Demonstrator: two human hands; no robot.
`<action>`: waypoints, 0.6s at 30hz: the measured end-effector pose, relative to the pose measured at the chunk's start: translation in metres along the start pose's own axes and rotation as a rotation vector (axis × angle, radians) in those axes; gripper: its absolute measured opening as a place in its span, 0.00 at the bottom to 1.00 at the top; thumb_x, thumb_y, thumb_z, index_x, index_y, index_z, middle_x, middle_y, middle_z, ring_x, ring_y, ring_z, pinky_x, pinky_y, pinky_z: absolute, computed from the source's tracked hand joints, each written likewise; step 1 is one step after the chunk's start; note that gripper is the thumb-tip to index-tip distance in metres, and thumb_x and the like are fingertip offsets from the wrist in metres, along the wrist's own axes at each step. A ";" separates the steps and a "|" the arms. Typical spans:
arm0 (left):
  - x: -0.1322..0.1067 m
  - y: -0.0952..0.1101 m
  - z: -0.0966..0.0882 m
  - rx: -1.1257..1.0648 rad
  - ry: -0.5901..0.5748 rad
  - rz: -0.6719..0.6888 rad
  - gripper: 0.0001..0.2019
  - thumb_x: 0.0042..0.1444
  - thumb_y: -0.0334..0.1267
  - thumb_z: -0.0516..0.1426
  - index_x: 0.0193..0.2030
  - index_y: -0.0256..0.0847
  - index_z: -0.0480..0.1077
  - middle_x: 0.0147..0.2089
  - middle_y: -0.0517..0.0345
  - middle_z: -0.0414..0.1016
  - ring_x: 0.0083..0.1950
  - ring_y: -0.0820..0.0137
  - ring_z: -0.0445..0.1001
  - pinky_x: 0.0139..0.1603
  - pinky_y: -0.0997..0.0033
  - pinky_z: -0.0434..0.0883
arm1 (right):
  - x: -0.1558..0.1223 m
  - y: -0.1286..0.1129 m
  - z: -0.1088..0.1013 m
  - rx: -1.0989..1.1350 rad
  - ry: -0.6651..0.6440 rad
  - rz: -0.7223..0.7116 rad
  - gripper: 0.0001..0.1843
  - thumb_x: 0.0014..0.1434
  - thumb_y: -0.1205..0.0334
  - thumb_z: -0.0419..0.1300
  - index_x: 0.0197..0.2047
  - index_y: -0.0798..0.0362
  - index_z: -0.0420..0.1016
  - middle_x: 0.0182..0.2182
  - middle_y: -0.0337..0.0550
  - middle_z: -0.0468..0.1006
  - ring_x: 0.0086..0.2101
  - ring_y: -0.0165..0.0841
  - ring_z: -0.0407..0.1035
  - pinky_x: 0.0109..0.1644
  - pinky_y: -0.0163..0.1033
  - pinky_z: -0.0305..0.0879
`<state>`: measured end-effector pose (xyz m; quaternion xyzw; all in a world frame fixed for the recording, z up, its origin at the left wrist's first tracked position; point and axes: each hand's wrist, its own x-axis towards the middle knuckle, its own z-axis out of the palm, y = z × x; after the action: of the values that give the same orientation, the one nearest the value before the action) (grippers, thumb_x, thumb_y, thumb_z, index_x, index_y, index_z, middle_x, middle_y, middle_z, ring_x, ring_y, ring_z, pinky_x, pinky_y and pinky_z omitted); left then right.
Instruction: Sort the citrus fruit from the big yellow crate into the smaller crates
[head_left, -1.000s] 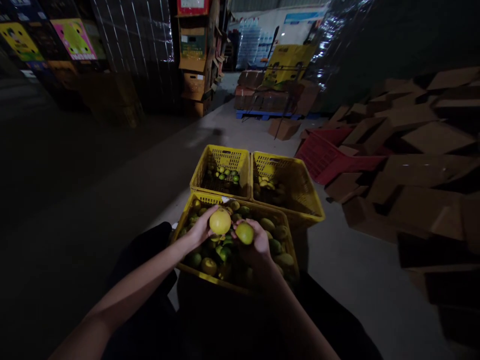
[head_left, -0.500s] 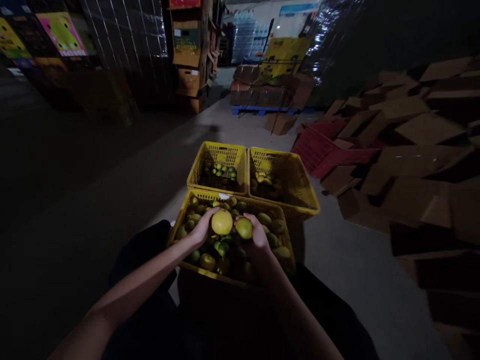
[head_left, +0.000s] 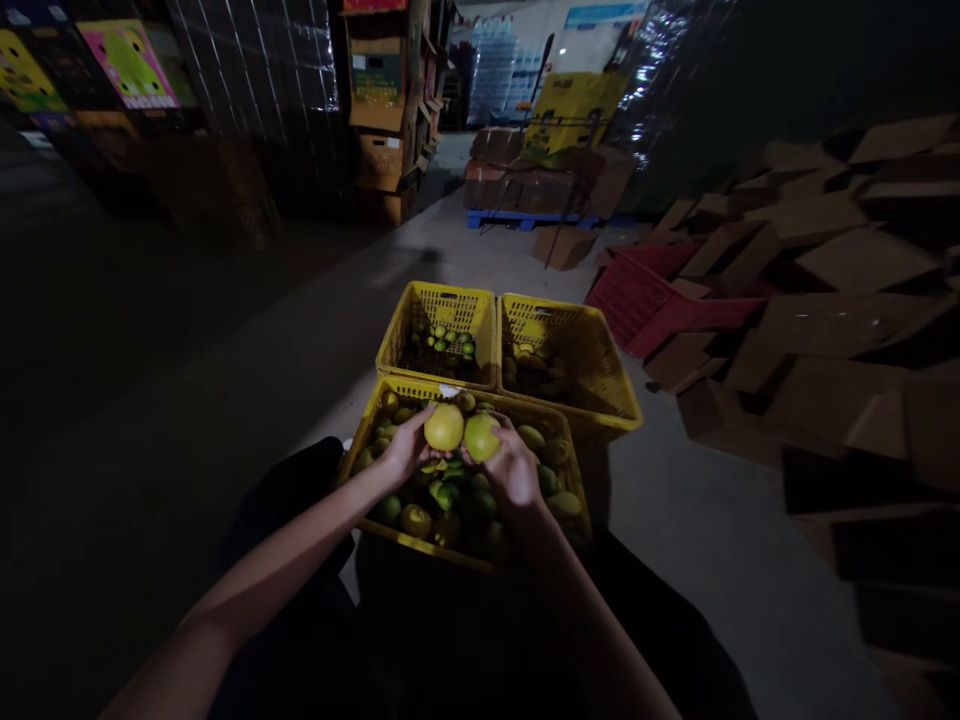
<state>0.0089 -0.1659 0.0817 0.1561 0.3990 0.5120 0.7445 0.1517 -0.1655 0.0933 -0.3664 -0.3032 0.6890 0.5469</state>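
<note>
My left hand [head_left: 407, 452] is closed around a yellow citrus fruit [head_left: 444, 426]. My right hand [head_left: 513, 467] grips a greener citrus fruit [head_left: 481, 436]. The two fruits touch side by side above the near yellow crate [head_left: 373, 425], which is heaped with yellow and green fruit. Beyond it stand two more yellow crates: the far left crate [head_left: 439, 300] holds a few small green fruits, the far right crate [head_left: 592, 360] holds several yellowish ones.
Flattened cardboard boxes [head_left: 825, 300] pile up on the right, with a red crate [head_left: 637, 300] lying among them. A blue pallet with boxes [head_left: 536, 190] stands farther back. Stacked cartons [head_left: 382, 110] line the left. My dark-clothed knees flank the near crate.
Both hands have lifted a little and come together, so the two fruits now touch. The right hand's fruit moved left toward the yellow one.
</note>
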 end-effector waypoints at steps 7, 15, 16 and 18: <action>-0.001 0.001 0.000 0.003 -0.019 0.015 0.17 0.61 0.42 0.51 0.51 0.34 0.69 0.34 0.51 0.78 0.30 0.66 0.77 0.21 0.75 0.68 | -0.001 -0.002 0.002 0.051 -0.005 0.049 0.21 0.34 0.62 0.60 0.36 0.46 0.66 0.29 0.36 0.74 0.26 0.34 0.70 0.21 0.35 0.65; 0.000 0.002 -0.006 0.102 -0.127 -0.031 0.19 0.61 0.47 0.50 0.45 0.31 0.72 0.25 0.52 0.76 0.20 0.72 0.70 0.17 0.77 0.62 | 0.002 -0.011 -0.001 -0.022 -0.172 0.180 0.18 0.38 0.53 0.63 0.33 0.49 0.66 0.24 0.39 0.74 0.24 0.36 0.71 0.18 0.36 0.62; 0.000 0.001 -0.006 0.149 -0.121 -0.045 0.21 0.62 0.50 0.49 0.43 0.32 0.72 0.22 0.53 0.74 0.17 0.73 0.68 0.16 0.77 0.60 | 0.002 -0.012 -0.002 -0.044 -0.184 0.197 0.19 0.39 0.50 0.64 0.33 0.49 0.66 0.23 0.38 0.74 0.23 0.35 0.70 0.17 0.35 0.61; -0.001 0.000 -0.006 0.250 -0.092 -0.060 0.26 0.62 0.56 0.46 0.40 0.33 0.73 0.18 0.55 0.71 0.15 0.74 0.66 0.14 0.78 0.57 | 0.003 -0.012 -0.003 -0.123 -0.158 0.221 0.21 0.40 0.45 0.65 0.31 0.49 0.65 0.21 0.36 0.73 0.19 0.32 0.68 0.15 0.33 0.59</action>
<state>0.0038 -0.1681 0.0784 0.2593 0.4295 0.4281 0.7517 0.1600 -0.1598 0.1013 -0.3751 -0.3446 0.7518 0.4187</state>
